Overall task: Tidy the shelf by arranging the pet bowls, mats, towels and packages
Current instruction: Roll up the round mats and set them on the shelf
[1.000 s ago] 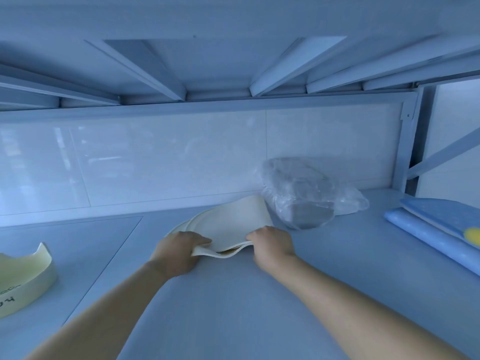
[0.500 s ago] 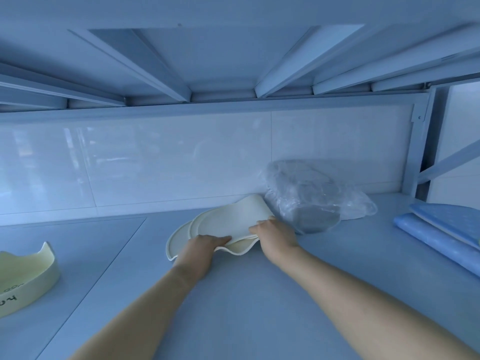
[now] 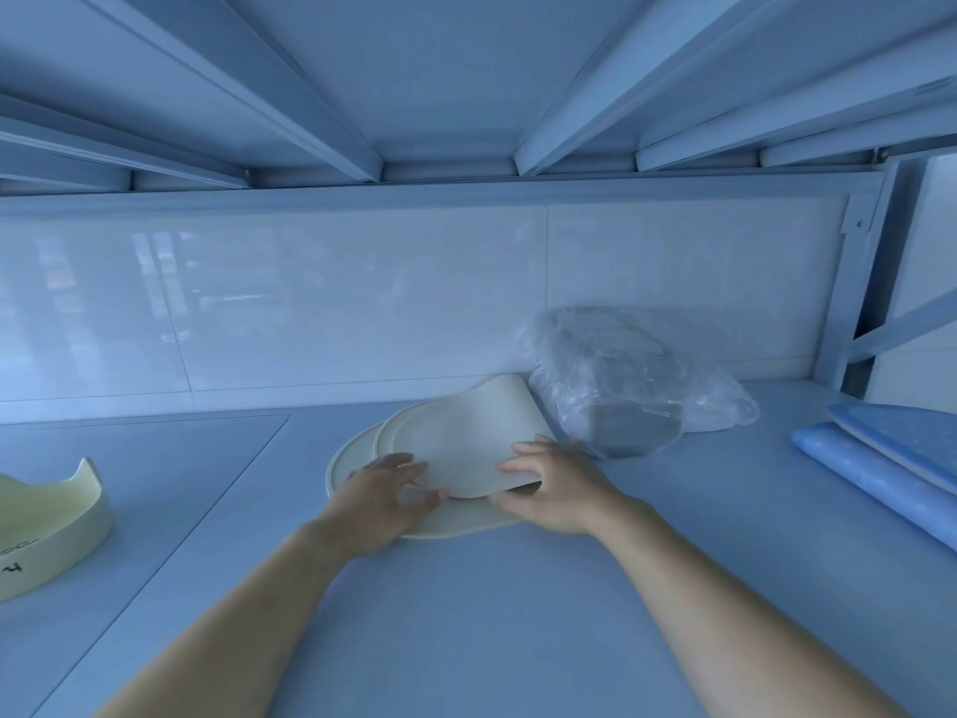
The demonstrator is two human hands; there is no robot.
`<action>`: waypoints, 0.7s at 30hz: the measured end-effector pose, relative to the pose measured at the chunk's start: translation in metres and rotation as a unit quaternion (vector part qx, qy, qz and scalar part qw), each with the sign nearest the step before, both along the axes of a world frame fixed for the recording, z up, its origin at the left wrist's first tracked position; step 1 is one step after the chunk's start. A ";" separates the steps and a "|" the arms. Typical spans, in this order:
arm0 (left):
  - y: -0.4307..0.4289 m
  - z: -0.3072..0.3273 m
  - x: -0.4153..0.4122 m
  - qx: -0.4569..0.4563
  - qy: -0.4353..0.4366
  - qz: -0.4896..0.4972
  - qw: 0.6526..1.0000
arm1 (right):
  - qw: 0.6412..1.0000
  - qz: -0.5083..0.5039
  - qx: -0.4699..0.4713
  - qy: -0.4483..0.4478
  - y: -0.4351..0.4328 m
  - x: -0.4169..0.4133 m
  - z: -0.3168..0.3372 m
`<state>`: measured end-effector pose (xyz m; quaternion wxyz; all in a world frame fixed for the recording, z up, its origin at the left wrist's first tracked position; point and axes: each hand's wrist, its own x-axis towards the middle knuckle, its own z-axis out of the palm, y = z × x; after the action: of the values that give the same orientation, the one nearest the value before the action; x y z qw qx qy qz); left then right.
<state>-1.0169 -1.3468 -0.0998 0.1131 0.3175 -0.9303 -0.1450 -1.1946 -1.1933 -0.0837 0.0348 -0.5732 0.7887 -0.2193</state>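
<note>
Two cream mats lie stacked in the middle of the shelf (image 3: 492, 640). The lower mat (image 3: 352, 458) lies flat. The upper cream mat (image 3: 466, 432) curls up at its far right corner against a clear plastic-wrapped package (image 3: 621, 391). My left hand (image 3: 383, 500) holds the upper mat's near left edge, fingers lying on top. My right hand (image 3: 559, 494) grips its near right edge, which is lifted a little off the lower mat.
A cream pet bowl (image 3: 52, 526) with a raised rim stands at the far left. Folded blue dotted mats or towels (image 3: 890, 458) lie at the right edge. The tiled back wall and the shelf post (image 3: 854, 303) close off the rear.
Both hands have pushed the cream mats farther back and laid them flatter on the shelf. My left hand's fingers have spread out over the upper mat.
</note>
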 end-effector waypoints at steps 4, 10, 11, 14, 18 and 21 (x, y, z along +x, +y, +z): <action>0.010 -0.007 -0.011 -0.024 -0.102 0.150 0.983 | 0.996 0.010 -0.030 0.089 -0.013 0.005 -0.009; 0.022 -0.009 -0.012 -0.027 -0.150 0.146 0.977 | 0.983 -0.008 -0.057 0.175 -0.025 0.006 -0.020; 0.023 -0.008 -0.010 -0.022 -0.153 0.138 0.978 | 0.982 -0.008 -0.062 0.181 -0.026 0.005 -0.021; 0.022 -0.002 -0.004 -0.013 -0.156 0.095 0.983 | 0.980 -0.002 -0.072 0.184 -0.025 0.006 -0.022; 0.013 -0.001 0.001 -0.012 -0.109 0.060 0.992 | 0.979 -0.016 -0.087 0.184 -0.025 0.008 -0.020; 0.009 -0.004 0.000 -0.009 -0.087 0.051 0.995 | 0.978 -0.027 -0.091 0.184 -0.025 0.008 -0.020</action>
<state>-1.0170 -1.3373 -0.1039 0.0421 0.3752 -0.9203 -0.1029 -1.1862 -1.2183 -0.1033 -0.1690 -0.5827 0.7740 -0.1814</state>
